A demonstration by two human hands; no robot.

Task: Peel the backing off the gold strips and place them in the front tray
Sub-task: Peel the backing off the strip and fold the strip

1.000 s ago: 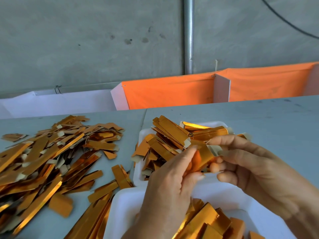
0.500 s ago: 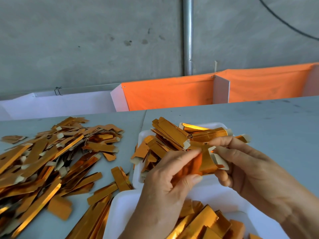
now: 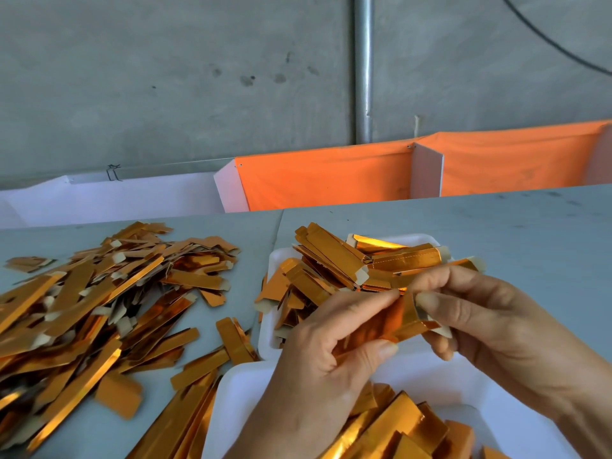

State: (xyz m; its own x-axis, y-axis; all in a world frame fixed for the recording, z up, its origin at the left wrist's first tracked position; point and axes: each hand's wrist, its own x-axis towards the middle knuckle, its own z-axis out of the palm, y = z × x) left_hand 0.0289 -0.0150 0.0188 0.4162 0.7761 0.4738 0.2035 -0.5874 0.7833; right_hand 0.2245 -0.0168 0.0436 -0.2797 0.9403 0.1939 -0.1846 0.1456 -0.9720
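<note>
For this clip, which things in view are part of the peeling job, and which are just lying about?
Job:
- held strip, pinched by left hand and right hand
- front tray, holding strips
- back tray, piled with strips
- loose pile on the table

Lying about:
- orange cloth
- white panel
- metal pipe
- black cable

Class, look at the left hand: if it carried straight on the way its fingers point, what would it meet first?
Probably the right hand: the left hand points rightward along the gold strip both pinch. Depth is uncertain.
</note>
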